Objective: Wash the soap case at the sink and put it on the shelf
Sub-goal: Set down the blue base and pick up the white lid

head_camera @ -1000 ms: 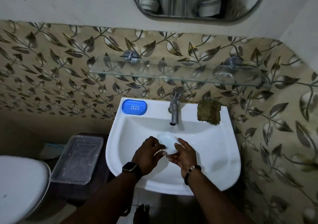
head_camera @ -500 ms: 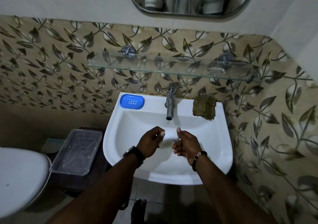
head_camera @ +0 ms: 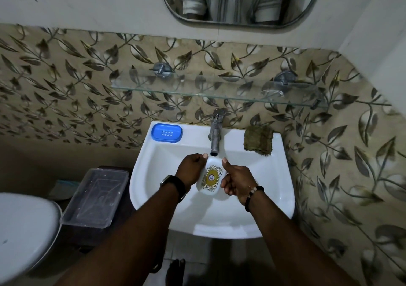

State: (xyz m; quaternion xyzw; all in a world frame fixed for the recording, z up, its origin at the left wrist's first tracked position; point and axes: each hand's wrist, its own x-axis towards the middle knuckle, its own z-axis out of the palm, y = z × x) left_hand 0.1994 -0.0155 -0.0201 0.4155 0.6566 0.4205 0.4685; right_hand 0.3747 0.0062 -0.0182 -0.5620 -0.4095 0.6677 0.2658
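Observation:
A white oval soap case (head_camera: 211, 177) with a gold and black emblem on top is held over the white sink (head_camera: 272, 189), just under the spout of the metal tap (head_camera: 215, 135). My left hand (head_camera: 190, 168) grips its left side and my right hand (head_camera: 236, 179) grips its right side, thumb up along the edge. No water stream is visible from the tap. The glass shelf (head_camera: 197, 92) is mounted on the wall above the tap.
A blue soap dish (head_camera: 167, 132) sits on the sink's back left corner and a brownish scrub pad (head_camera: 258, 140) on its back right. A clear plastic box (head_camera: 94, 197) stands left of the sink, beside a white toilet (head_camera: 19, 237). A mirror (head_camera: 237, 0) hangs above.
The soap case has been turned so its decorated top faces up, and both hands have lifted it closer to the tap spout.

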